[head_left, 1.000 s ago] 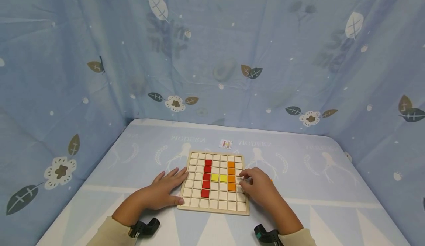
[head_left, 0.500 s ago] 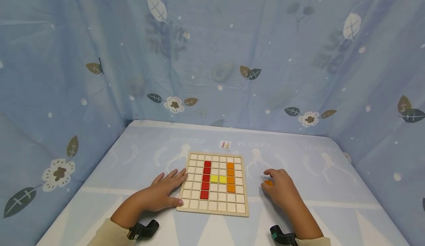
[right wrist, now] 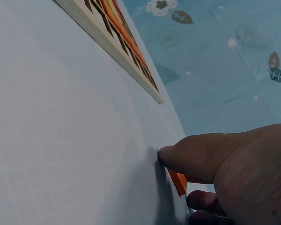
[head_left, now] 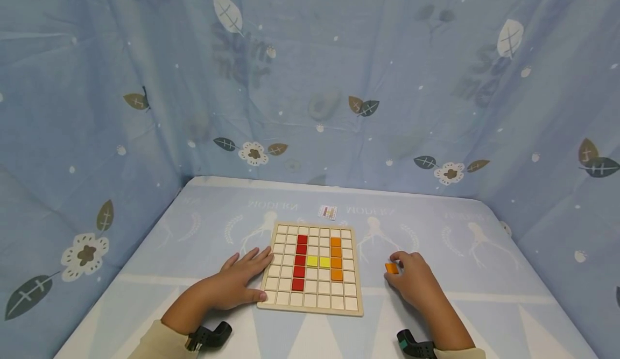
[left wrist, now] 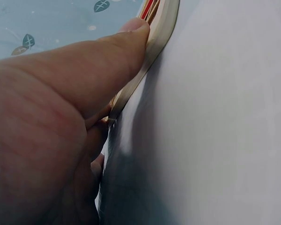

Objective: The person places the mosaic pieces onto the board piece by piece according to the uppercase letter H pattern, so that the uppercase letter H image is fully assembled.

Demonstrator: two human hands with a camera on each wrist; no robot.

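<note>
A square wooden grid board (head_left: 310, 310) lies on the table, its cells mostly filled with plain cream tiles. It carries a column of red tiles (head_left: 300, 259), two yellow tiles (head_left: 318, 262) side by side and a column of orange tiles (head_left: 336, 251). My left hand (head_left: 237, 279) rests with spread fingers on the board's left edge, the thumb near the lower left corner. To the right of the board, my right hand (head_left: 414, 277) pinches a loose orange tile (head_left: 391, 268) between thumb and fingers, low over the table. In the right wrist view the thumb partly covers this tile (right wrist: 179, 183).
Behind the board lies a small printed card (head_left: 328, 212) with a coloured grid pattern. A patterned cloth covers the table (head_left: 465, 310). Blue floral curtains (head_left: 310, 79) hang behind and at both sides.
My right hand has moved away from the board's right edge, out to the right, and now has the loose orange tile between its fingers. My left hand has stayed on the board.
</note>
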